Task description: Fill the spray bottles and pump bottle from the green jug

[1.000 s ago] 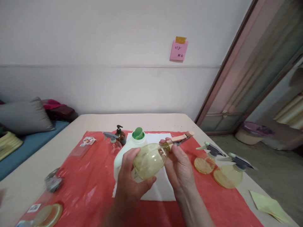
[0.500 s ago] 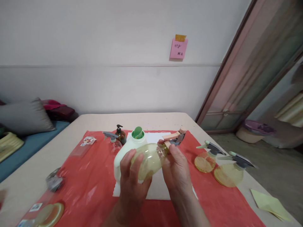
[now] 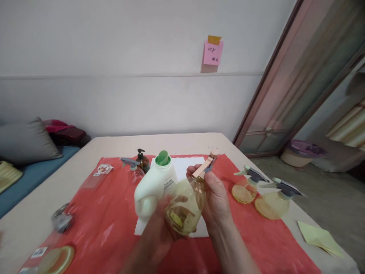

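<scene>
Between my hands is a round, clear yellow spray bottle with a peach and grey trigger head. My left hand cups the bottle's body from below and behind. My right hand is closed around the neck, just under the trigger head. The bottle is held above a white paper sheet on a red plastic cover. A white jug with a green spout stands right behind the bottle.
Two more yellow spray bottles lie on the right. A clear spray bottle and a brown pump bottle stand at the back. A yellow lid and a grey part lie at left, yellow paper at right.
The bottle has tipped from lying sideways to more upright, its base now toward me. My left hand slid beneath it, and my right hand stayed on the neck.
</scene>
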{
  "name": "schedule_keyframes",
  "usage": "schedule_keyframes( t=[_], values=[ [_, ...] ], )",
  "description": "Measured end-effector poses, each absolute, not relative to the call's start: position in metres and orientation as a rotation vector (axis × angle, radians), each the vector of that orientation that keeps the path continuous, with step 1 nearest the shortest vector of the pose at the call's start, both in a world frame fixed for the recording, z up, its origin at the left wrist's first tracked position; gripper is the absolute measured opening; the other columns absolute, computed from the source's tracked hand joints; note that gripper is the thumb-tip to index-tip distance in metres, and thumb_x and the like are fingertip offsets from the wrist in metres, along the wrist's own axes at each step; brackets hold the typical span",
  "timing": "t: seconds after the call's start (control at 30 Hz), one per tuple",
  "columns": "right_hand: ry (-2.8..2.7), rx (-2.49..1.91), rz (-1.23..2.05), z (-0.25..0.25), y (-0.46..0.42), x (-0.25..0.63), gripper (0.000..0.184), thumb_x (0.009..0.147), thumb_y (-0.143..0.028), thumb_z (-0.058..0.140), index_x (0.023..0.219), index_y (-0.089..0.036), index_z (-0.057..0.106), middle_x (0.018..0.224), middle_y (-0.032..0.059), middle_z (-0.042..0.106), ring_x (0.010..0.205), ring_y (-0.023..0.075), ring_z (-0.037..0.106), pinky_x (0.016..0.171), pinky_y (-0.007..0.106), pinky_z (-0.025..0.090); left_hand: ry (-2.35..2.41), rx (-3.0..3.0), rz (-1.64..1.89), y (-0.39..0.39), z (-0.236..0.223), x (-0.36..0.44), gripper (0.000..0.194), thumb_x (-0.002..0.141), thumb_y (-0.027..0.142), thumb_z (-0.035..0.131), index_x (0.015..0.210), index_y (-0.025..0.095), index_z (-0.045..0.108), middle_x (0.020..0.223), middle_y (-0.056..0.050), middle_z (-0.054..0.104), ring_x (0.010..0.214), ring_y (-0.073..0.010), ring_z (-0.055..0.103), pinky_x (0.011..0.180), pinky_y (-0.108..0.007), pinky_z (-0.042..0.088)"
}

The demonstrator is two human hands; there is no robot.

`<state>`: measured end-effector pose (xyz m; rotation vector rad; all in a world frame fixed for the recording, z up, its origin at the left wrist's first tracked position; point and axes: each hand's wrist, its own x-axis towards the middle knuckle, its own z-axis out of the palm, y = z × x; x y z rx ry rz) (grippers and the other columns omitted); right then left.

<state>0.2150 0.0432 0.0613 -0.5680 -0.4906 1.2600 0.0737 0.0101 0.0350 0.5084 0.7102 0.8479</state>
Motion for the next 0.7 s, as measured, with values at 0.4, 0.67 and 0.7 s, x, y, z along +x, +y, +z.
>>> schedule_keyframes(
  t=[0.4, 0.67, 0.7],
  values=[
    [-0.521, -0.576, 1.19, 0.069, 0.04, 0.212, 0.024, 0.077, -0.041, 0.079, 0.089, -0.02, 0.076, 0.095, 0.007, 0.077, 0.102, 0.0247, 0.068, 0.099, 0.043, 0.049, 0.976, 1.117, 1.34, 0.01, 0.033, 0.082, 0.07, 0.062, 0.034, 0.085, 0.125, 0.024, 0.054, 0.115, -0.007, 0.066, 0.103, -0.026, 0.066, 0.084, -0.036, 0.055],
    [-0.496, -0.618, 1.152, 0.075, 0.032, 0.199, 0.021, 0.075, -0.04, 0.08, 0.085, -0.023, 0.075, 0.091, 0.0028, 0.076, 0.087, 0.0183, 0.068, 0.092, 0.038, 0.05, 1.349, 2.083, 1.894, 0.005, 0.017, 0.08, 0.075, 0.075, 0.019, 0.079, 0.14, 0.03, 0.042, 0.137, -0.011, 0.047, 0.129, -0.0295, 0.049, 0.106, -0.049, 0.047],
    [-0.486, -0.608, 1.155, 0.075, 0.031, 0.197, 0.02, 0.076, -0.041, 0.079, 0.085, -0.024, 0.075, 0.092, 0.0025, 0.076, 0.088, 0.0183, 0.068, 0.093, 0.037, 0.05, 1.378, 2.091, 1.91, 0.006, 0.016, 0.08, 0.079, 0.075, 0.019, 0.08, 0.142, 0.03, 0.041, 0.137, -0.011, 0.047, 0.129, -0.0297, 0.05, 0.106, -0.049, 0.047]
  ],
)
